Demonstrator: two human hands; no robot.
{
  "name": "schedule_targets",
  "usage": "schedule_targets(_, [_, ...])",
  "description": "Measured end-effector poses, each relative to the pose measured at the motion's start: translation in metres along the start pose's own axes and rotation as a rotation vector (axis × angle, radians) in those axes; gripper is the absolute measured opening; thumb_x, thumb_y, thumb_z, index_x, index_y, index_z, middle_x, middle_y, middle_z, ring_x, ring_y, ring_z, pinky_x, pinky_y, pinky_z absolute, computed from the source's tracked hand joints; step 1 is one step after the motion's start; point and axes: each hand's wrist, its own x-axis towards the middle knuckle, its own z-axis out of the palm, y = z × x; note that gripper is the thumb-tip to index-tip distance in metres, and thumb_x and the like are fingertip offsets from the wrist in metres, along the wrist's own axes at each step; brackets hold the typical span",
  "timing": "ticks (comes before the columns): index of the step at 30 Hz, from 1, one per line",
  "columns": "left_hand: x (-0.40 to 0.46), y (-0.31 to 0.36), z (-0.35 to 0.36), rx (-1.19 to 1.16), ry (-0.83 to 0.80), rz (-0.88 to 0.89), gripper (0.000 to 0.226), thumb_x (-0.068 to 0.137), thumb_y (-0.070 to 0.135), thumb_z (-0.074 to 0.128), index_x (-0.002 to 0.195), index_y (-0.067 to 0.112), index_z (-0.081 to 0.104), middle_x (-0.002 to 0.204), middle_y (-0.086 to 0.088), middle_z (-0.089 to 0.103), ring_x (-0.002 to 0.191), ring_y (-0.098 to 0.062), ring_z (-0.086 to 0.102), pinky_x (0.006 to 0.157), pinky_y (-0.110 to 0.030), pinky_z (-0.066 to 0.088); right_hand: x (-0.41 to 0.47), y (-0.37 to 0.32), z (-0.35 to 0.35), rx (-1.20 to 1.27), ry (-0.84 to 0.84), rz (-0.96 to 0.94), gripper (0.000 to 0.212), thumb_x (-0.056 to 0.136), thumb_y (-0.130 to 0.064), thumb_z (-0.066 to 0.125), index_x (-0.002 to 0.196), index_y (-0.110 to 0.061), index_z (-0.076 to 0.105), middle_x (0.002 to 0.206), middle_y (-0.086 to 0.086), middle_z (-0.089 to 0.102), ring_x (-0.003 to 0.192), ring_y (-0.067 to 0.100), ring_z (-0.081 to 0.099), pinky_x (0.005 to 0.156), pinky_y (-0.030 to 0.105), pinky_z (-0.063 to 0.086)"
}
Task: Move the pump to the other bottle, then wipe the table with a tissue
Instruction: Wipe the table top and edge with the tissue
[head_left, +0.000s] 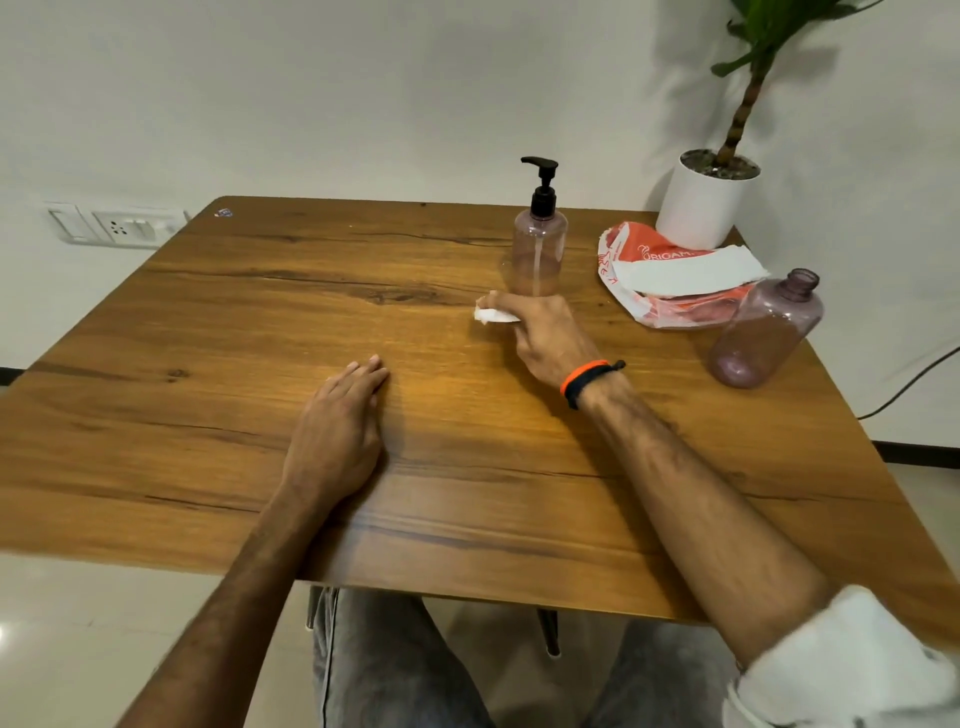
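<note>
Left hand (340, 423): flat on the table (208, 322), palm down, fingers straight and pressed together, holding nothing.
Right hand (540, 332): further in, fingers curled over a crumpled tissue (493, 315), pressing it on the wood just in front of the pump bottle; orange and black bands (589, 382) at the wrist.
Open bottle (763, 332): over on the right, near the edge, tinted clear plastic, neck uncapped, looks empty.
Pump bottle (538, 254): upright past the right hand, black pump (543, 187) on its neck, dip tube showing through; contents hard to make out.
Tissue pack (670, 275): orange-and-white, between the two bottles and further back, white sheet lying out across it.
White pot (701, 202): back right corner, touching the pack, holding a green plant (748, 93).
</note>
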Motion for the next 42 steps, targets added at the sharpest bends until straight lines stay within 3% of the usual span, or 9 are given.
schedule_targets(7, [0.000,0.000,0.002,0.006,0.003,-0.004,0.041,0.099,0.014,0.040,0.140,0.012,0.048,0.152,-0.004,0.041,0.142,-0.023,0.034,0.116,-0.049,0.030,-0.037,-0.003,0.019,-0.090,-0.217,-0.062,0.043,0.096,-0.004,0.045,0.130,-0.026,0.059,0.144,0.004,0.052,0.129,0.030,0.047,0.108,0.033,0.032])
schedule_targets(11, [0.002,0.000,0.004,0.020,0.009,-0.003,0.041,0.098,0.011,0.041,0.139,0.010,0.049,0.151,-0.006,0.042,0.142,-0.024,0.035,0.116,-0.047,0.029,-0.088,-0.031,0.017,0.070,-0.326,-0.251,0.035,0.095,-0.013,0.045,0.123,-0.022,0.064,0.132,0.007,0.062,0.117,0.028,0.059,0.102,0.041,0.044])
schedule_targets(13, [0.001,-0.001,0.004,0.024,0.010,-0.003,0.042,0.098,0.010,0.042,0.139,0.010,0.049,0.151,-0.005,0.042,0.142,-0.024,0.035,0.117,-0.046,0.029,-0.102,-0.038,0.013,0.159,-0.370,-0.274,0.035,0.097,-0.015,0.044,0.124,-0.024,0.063,0.127,0.006,0.065,0.112,0.012,0.060,0.099,0.024,0.046])
schedule_targets(17, [0.001,-0.002,0.003,0.028,0.006,0.011,0.041,0.099,0.012,0.041,0.139,0.011,0.048,0.151,-0.005,0.041,0.142,-0.024,0.034,0.117,-0.047,0.028,-0.077,-0.029,-0.007,0.405,-0.130,-0.100,0.037,0.094,-0.009,0.050,0.122,-0.026,0.066,0.118,-0.005,0.070,0.103,0.006,0.065,0.085,0.022,0.051])
schedule_targets(21, [0.001,0.000,0.001,0.017,0.004,0.010,0.041,0.099,0.011,0.041,0.139,0.010,0.048,0.151,-0.006,0.041,0.142,-0.023,0.034,0.117,-0.046,0.028,-0.036,-0.006,-0.016,0.169,0.108,0.031,0.047,0.090,0.005,0.049,0.123,-0.024,0.065,0.125,0.003,0.067,0.115,0.018,0.061,0.098,0.024,0.046])
schedule_targets(27, [0.000,0.003,0.000,0.017,-0.001,-0.001,0.042,0.099,0.011,0.041,0.140,0.010,0.047,0.151,-0.005,0.041,0.143,-0.023,0.034,0.117,-0.047,0.028,-0.017,0.018,-0.003,-0.146,-0.172,0.093,0.044,0.096,-0.005,0.043,0.129,-0.029,0.059,0.126,0.017,0.061,0.112,0.033,0.057,0.095,0.041,0.049])
schedule_targets(34, [0.000,0.004,0.001,0.021,-0.009,-0.009,0.043,0.098,0.011,0.041,0.140,0.010,0.047,0.152,-0.005,0.040,0.143,-0.023,0.033,0.117,-0.047,0.028,-0.084,-0.006,0.006,0.001,-0.256,-0.103,0.045,0.095,-0.004,0.047,0.129,-0.030,0.060,0.132,0.007,0.062,0.117,0.028,0.057,0.101,0.032,0.043])
schedule_targets(37, [0.001,0.004,0.002,0.030,0.002,-0.012,0.043,0.097,0.009,0.042,0.139,0.010,0.048,0.151,-0.006,0.041,0.142,-0.024,0.034,0.117,-0.045,0.028,-0.103,-0.016,-0.002,0.196,-0.340,-0.185,0.045,0.094,0.000,0.047,0.126,-0.029,0.063,0.130,-0.001,0.063,0.117,0.012,0.058,0.096,0.012,0.042])
schedule_targets(42, [0.001,0.002,0.001,0.026,-0.014,-0.005,0.043,0.098,0.009,0.041,0.141,0.010,0.046,0.152,-0.006,0.040,0.143,-0.023,0.033,0.118,-0.046,0.027,-0.070,-0.004,-0.024,0.348,-0.080,-0.055,0.041,0.094,-0.003,0.049,0.124,-0.027,0.064,0.121,-0.001,0.069,0.108,0.015,0.065,0.087,0.023,0.052])
